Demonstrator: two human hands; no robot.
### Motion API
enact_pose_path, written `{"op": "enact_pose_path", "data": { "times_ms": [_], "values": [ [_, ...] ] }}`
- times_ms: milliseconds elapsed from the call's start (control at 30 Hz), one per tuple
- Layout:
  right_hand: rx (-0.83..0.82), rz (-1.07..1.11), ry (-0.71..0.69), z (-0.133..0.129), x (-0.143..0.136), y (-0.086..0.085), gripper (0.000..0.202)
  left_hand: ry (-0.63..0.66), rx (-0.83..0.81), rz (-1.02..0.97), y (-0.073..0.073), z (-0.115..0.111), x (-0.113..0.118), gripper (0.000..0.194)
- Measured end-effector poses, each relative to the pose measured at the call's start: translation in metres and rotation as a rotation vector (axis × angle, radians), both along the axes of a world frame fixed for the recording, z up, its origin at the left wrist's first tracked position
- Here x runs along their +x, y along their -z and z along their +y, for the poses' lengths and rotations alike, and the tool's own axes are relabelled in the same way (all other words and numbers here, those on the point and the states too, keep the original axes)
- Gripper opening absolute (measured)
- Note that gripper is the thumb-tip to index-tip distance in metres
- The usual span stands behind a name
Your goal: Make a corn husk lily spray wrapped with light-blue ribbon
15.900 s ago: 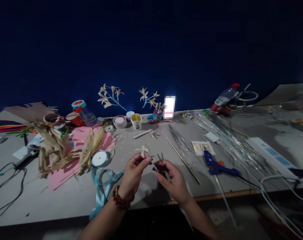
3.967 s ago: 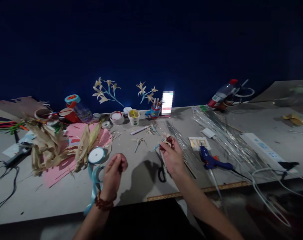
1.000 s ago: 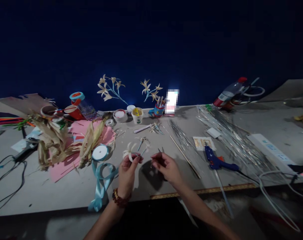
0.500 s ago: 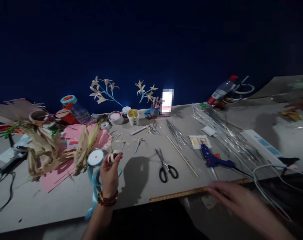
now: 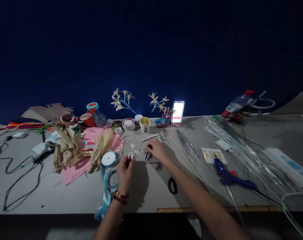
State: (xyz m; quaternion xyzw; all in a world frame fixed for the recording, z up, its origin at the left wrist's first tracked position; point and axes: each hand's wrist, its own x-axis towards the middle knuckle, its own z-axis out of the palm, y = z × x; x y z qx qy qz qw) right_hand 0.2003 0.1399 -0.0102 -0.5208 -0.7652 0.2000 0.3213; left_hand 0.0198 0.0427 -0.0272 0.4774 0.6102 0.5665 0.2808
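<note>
My left hand [image 5: 125, 170] is closed in a pinch on a pale curled strip [image 5: 133, 154], raised over the table. To its right my right hand [image 5: 155, 150] has its fingers pinched at a small husk flower, whose blue-wrapped stem [image 5: 146, 155] shows below the fingertips; the hand covers most of its petals. The scissors [image 5: 172, 185] lie under my right forearm, with one black handle loop showing. Beside my left hand are a roll of light-blue ribbon [image 5: 109, 159] and its loose tail [image 5: 106, 193].
Dried corn husks [image 5: 64, 150] and pink paper [image 5: 74, 170] lie left. Finished flower sprays [image 5: 125, 101] stand at the back, near a white tub [image 5: 145, 125] and a lit phone [image 5: 178, 112]. On the right are wires [image 5: 191, 150], a blue glue gun [image 5: 228, 176] and a power strip [image 5: 288, 165].
My right hand has moved from the table's front right edge to the small flowers in the middle, its forearm now crossing over the scissors. The view has shifted left; my left hand keeps its curled strip.
</note>
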Motion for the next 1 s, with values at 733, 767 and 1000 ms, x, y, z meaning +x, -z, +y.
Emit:
{"op": "enact_pose_path", "data": {
  "times_ms": [733, 767, 1000],
  "values": [
    [0.268, 0.628, -0.221, -0.116, 0.049, -0.064, 0.030, 0.468, 0.199, 0.282, -0.060, -0.039, 0.032, 0.026],
    [0.256, 0.644, -0.234, -0.119, 0.045, -0.064, 0.030, 0.574, 0.181, 0.180, -0.067, -0.043, 0.037, 0.022],
    [0.287, 0.561, -0.231, -0.135, 0.040, -0.068, 0.046, 0.632, 0.072, -0.119, -0.070, -0.052, 0.053, 0.011]
  ]
}}
